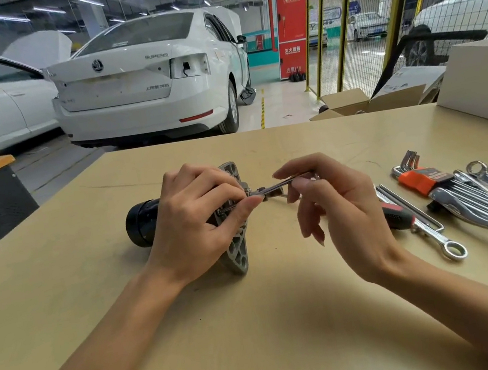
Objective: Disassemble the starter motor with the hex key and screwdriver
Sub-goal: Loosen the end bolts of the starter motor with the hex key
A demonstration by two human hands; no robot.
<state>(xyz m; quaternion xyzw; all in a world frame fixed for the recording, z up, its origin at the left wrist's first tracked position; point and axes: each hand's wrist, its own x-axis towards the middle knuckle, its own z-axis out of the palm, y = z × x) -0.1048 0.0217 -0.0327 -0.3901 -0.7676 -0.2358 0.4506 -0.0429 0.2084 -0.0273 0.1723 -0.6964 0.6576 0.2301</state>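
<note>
Lying at the frame's centre on the tabletop (285, 319), the starter motor (148, 225) ran its long axis left to right. The left hand (198, 222) curled around its flange, fingertips steadying the hex key (280, 184); the right hand (331, 201) pinched the key's far end. The white car behind read "SUPERB".
</note>
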